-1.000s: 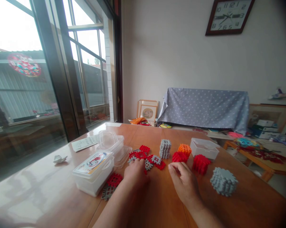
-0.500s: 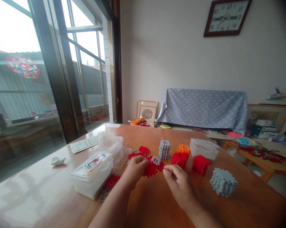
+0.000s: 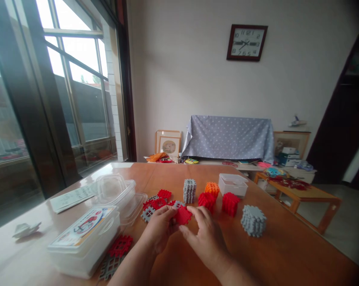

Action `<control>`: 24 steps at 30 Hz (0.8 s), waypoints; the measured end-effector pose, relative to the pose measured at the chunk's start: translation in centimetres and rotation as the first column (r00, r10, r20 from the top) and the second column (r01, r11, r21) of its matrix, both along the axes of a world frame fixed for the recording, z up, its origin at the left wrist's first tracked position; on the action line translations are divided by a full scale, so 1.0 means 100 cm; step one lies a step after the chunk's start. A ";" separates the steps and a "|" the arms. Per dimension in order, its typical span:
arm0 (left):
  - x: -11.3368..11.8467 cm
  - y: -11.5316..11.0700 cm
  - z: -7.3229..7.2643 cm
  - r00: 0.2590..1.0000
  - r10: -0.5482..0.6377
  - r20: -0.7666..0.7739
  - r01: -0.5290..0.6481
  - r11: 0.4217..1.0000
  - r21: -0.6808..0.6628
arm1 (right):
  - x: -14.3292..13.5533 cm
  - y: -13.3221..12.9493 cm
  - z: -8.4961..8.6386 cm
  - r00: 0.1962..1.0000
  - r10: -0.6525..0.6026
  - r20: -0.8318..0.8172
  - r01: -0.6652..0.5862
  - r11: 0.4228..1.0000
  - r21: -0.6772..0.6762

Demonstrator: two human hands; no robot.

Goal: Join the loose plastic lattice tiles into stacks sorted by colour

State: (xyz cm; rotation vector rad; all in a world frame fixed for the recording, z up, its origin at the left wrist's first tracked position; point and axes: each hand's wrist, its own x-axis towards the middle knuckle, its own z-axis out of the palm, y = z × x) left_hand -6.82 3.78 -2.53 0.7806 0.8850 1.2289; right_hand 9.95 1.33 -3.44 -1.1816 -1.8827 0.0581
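Note:
My left hand point(image 3: 162, 226) is closed on the left edge of a flat red interlocking tile point(image 3: 183, 215) with a notched rim. At the tile's right side, my right hand point(image 3: 205, 235) has thumb and fingertips on its edges. Just beyond the hands is a loose pile of red tiles point(image 3: 164, 194) and grey lattice tiles point(image 3: 147, 214). Behind it stands a grey tile stack point(image 3: 189, 191). To the right are two red stacks, one nearer the middle point(image 3: 206, 201) and one farther right point(image 3: 230, 204), an orange stack point(image 3: 212, 189) and a wider grey stack point(image 3: 253, 221).
A clear lidded box point(image 3: 83, 242) with a printed label stands left, beside more red tiles point(image 3: 120, 245). Behind it are an open clear box point(image 3: 127, 194), its lid, and a paper sheet point(image 3: 72, 198). Another clear box point(image 3: 233, 186) stands back right. Crumpled paper point(image 3: 26, 229) lies far left.
My hands have come together around the red tile; they were farther apart before. The camera view has turned right, so the table things appear shifted left.

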 end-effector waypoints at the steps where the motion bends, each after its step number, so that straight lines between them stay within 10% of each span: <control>1: 0.001 0.000 0.000 1.000 -0.013 0.024 0.013 1.000 -0.002 | 0.000 0.001 0.000 1.000 -0.019 0.014 0.019 1.000 0.020; 16: 0.000 -0.004 0.007 0.999 -0.018 0.044 0.017 1.000 0.017 | 0.027 0.008 0.028 0.957 -0.226 0.181 0.228 0.974 0.014; 24: -0.005 0.002 0.003 0.988 0.074 -0.136 -0.072 0.997 0.024 | 0.125 0.045 0.062 0.721 -0.587 0.370 0.655 0.750 -0.086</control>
